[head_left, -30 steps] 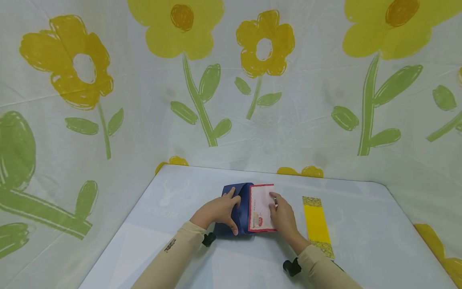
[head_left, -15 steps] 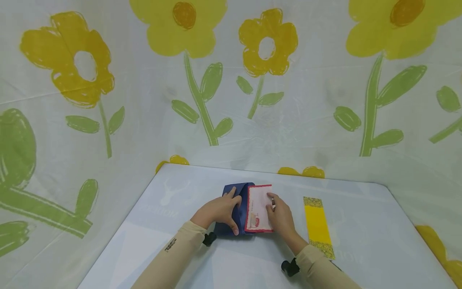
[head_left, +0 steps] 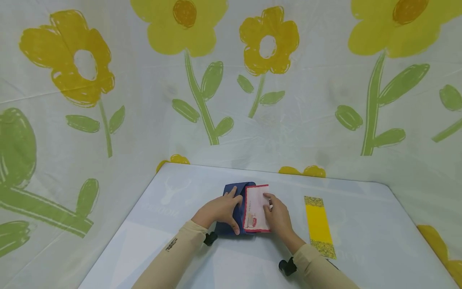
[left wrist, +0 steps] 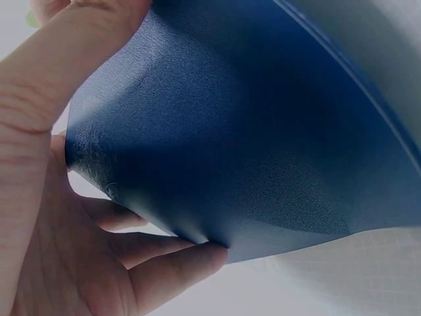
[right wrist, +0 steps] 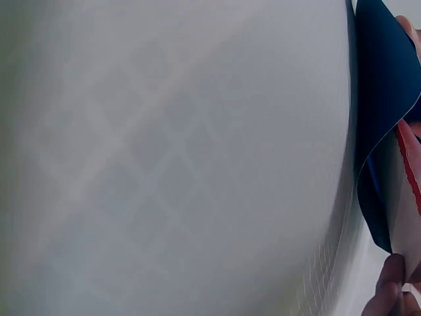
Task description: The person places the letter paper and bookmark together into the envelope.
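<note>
A dark blue envelope (head_left: pixel 224 230) lies near the middle of the table, its opening facing right. Across it my left hand (head_left: pixel 221 210) spreads, gripping it with fingers at the far edge and thumb at the near one. The left wrist view shows the envelope (left wrist: pixel 217 131) bowed between thumb and fingers. A white card (head_left: pixel 257 204) with a red scalloped border is partly inside the opening. My right hand (head_left: pixel 279 216) pinches the card's right edge. In the right wrist view, the card (right wrist: pixel 412 168) sits in the gaping envelope (right wrist: pixel 385 85), with fingertips below.
A yellow paper strip (head_left: pixel 319 226) with patterned ends lies right of my right hand. The pale table (head_left: pixel 180 257) meets a flower-printed cloth (head_left: pixel 310 120) at the back and sides. Small black wrist cameras (head_left: pixel 287 266) hang below both wrists.
My right hand has moved slightly left, sliding the card a little further into the envelope. My left hand keeps its grip in place.
</note>
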### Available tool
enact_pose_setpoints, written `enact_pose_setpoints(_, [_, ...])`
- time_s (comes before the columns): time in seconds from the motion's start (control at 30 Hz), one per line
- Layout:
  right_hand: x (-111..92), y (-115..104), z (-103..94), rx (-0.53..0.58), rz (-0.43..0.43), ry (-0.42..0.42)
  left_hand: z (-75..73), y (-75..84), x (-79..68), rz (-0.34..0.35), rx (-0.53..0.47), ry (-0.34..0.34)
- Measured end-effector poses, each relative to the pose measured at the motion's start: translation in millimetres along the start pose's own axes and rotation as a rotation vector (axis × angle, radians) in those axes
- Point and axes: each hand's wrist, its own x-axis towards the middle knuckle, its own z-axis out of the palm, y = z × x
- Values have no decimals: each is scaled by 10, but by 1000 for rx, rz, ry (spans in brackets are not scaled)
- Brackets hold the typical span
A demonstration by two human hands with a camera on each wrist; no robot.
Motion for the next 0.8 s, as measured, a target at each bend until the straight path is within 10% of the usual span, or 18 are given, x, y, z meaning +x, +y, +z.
enact_pose_setpoints(0.8, [13,-37,82,18,-50,6,-2,-1,5,6,10,-4])
